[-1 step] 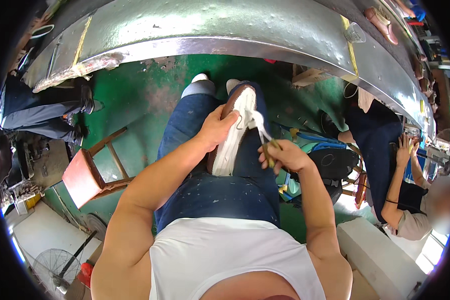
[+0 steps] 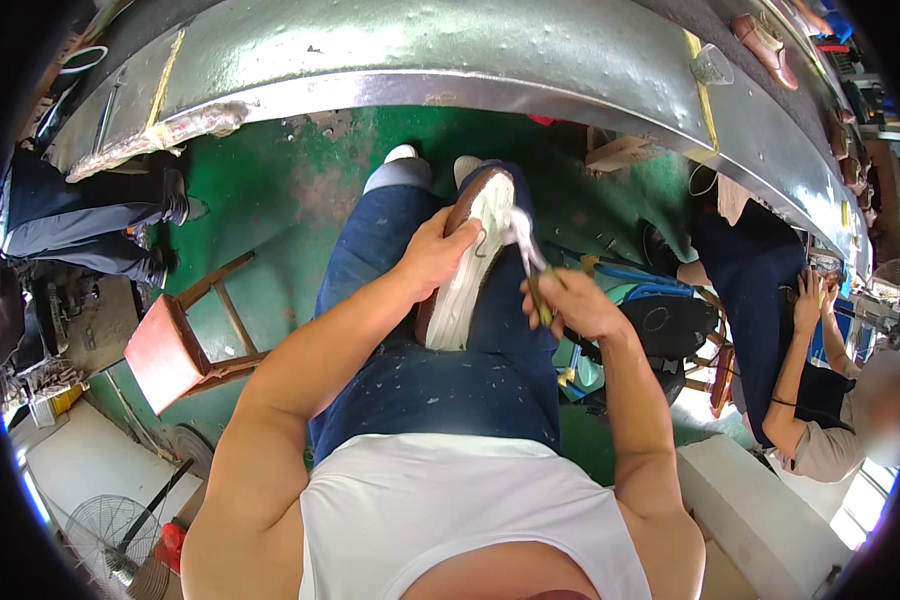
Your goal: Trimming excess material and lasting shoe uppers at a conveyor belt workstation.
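A brown shoe (image 2: pixel 460 295) lies bottom up across my thighs, its pale underside facing me and its toe pointing away. My left hand (image 2: pixel 435 258) is closed round its left side, with the thumb pressed on the underside. By the thumb, a small dark curved strip or thread (image 2: pixel 481 243) lies on the pale surface. My right hand (image 2: pixel 575 303) grips a pair of pliers (image 2: pixel 532 258) by its yellow-green handles. The broad metal head is at the shoe's right edge near the toe; whether its jaws hold anything is too blurred to tell.
A long metal-topped bench (image 2: pixel 390 50) curves across the far side. At left stands a wooden stool (image 2: pixel 170 360); at right, a black bag (image 2: pixel 665 325). Another person (image 2: pixel 820 420) sits at far right, and someone's legs (image 2: pixel 90 225) show at left. A fan (image 2: pixel 115 540) is lower left.
The head of the pliers has moved slightly away from me along the shoe's edge, and my right hand has turned a little. My left hand and the shoe are almost unmoved.
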